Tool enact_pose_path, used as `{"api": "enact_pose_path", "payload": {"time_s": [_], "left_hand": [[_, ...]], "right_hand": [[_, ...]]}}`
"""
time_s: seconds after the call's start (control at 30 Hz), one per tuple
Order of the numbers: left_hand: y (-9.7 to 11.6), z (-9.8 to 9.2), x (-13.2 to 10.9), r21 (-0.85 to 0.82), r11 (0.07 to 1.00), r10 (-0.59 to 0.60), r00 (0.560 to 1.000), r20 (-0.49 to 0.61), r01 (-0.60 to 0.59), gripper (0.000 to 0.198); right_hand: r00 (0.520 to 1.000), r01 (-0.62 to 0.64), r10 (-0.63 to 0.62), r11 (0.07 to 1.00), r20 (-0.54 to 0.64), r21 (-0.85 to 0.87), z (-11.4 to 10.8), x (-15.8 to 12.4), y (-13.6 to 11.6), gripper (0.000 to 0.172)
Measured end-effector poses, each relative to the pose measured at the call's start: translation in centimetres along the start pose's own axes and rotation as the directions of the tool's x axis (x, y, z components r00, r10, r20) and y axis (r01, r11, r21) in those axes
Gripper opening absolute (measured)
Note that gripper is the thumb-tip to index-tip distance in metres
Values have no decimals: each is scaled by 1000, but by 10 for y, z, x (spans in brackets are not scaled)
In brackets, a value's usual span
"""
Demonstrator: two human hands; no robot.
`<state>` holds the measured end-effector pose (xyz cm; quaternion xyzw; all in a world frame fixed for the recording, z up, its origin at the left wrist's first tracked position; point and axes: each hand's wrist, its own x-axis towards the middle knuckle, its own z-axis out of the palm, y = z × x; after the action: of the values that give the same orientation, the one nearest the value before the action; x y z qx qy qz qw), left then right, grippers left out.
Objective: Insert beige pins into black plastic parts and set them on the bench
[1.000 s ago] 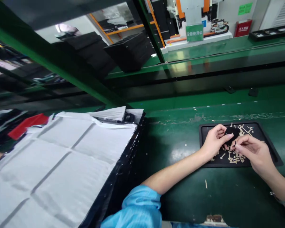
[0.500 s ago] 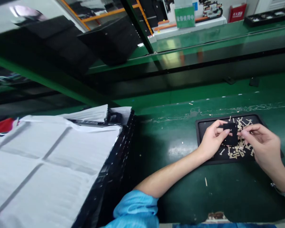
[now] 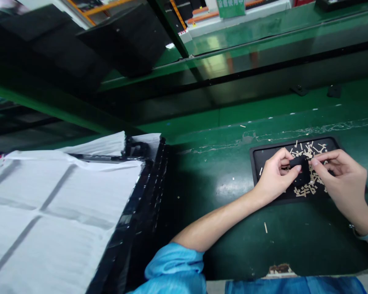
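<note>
My left hand (image 3: 277, 173) grips a small black flat piece with cut-outs (image 3: 301, 176), thumb across its front. At the right edge of that piece, the thumb and forefinger of my right hand (image 3: 340, 175) are pinched together; whatever lies between them is too small to make out. Both hands are above a shallow black tray (image 3: 256, 161). Many small pale strips (image 3: 306, 190) lie scattered in the tray, partly hidden behind the black piece and my fingers.
Left of my arm stands a tall stack of white-covered sheets (image 3: 73, 204) with black edging. One loose pale strip (image 3: 265, 227) lies on the green table (image 3: 227, 241) in front of the tray. Two small dark pieces (image 3: 334, 91) rest at the back. A green beam (image 3: 49, 110) crosses the upper left.
The black piece has turned slightly in my left hand. My right fingertips stay close to its right edge. The view has tilted down a little.
</note>
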<state>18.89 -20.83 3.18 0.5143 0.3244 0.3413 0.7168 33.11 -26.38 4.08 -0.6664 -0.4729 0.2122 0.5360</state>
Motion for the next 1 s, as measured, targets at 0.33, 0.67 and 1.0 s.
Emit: {"api": "enact_pose_path", "payload": {"time_s": [0.33, 0.67, 1.0], "left_hand": [[1, 0, 0, 26, 1000, 12, 1000, 1, -12, 22], [4, 1, -1, 99, 992, 83, 996, -11, -82, 20], [5, 1, -2, 136, 984, 118, 993, -3, -116, 18]], "right_hand": [[999, 35, -32, 996, 30, -77, -1, 0, -3, 6], [999, -42, 41, 998, 27, 49, 2, 3, 1, 3], [1000, 16, -16, 1000, 10, -12, 0, -1, -2, 5]]}}
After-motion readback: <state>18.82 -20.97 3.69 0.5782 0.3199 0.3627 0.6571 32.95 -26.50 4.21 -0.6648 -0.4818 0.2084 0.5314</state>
